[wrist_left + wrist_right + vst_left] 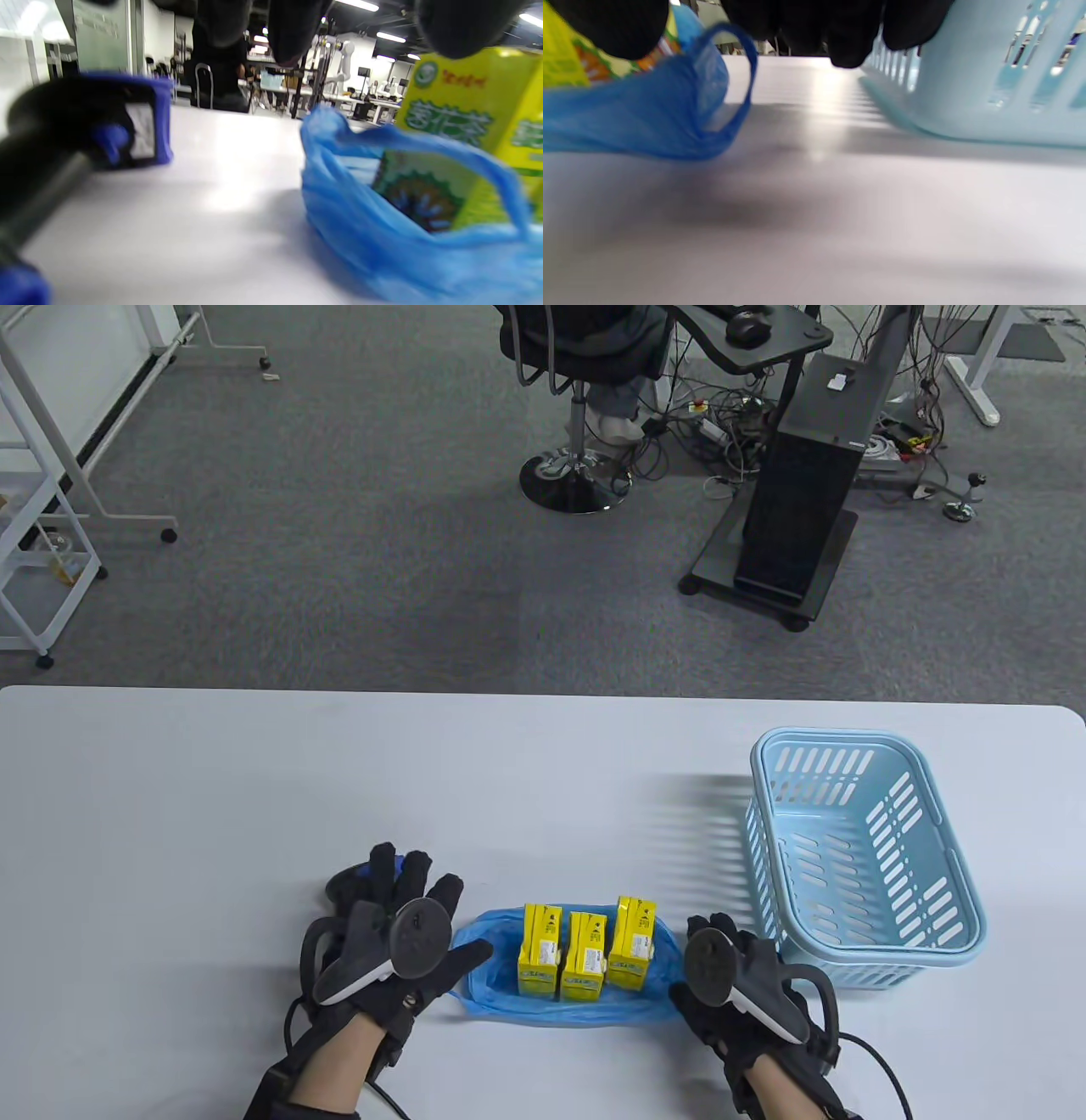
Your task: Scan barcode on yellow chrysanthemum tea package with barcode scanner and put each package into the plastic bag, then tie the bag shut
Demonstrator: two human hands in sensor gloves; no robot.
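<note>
Three yellow chrysanthemum tea packages (584,954) stand upright in a row inside the blue plastic bag (492,984), whose mouth lies spread flat around them. My left hand (424,916) hovers just left of the bag with its fingers spread and holds nothing. Under its fingers lies the black and blue barcode scanner (352,886), also seen in the left wrist view (85,123). My right hand (730,963) sits at the bag's right end, fingers loose and empty. The right wrist view shows a bag handle loop (734,84) just ahead of that hand.
A light blue slotted basket (857,857) stands at the right, close behind my right hand, and looks empty. The white table (254,780) stretches to the far edge. Beyond it are an office chair, a computer tower and cables on the floor.
</note>
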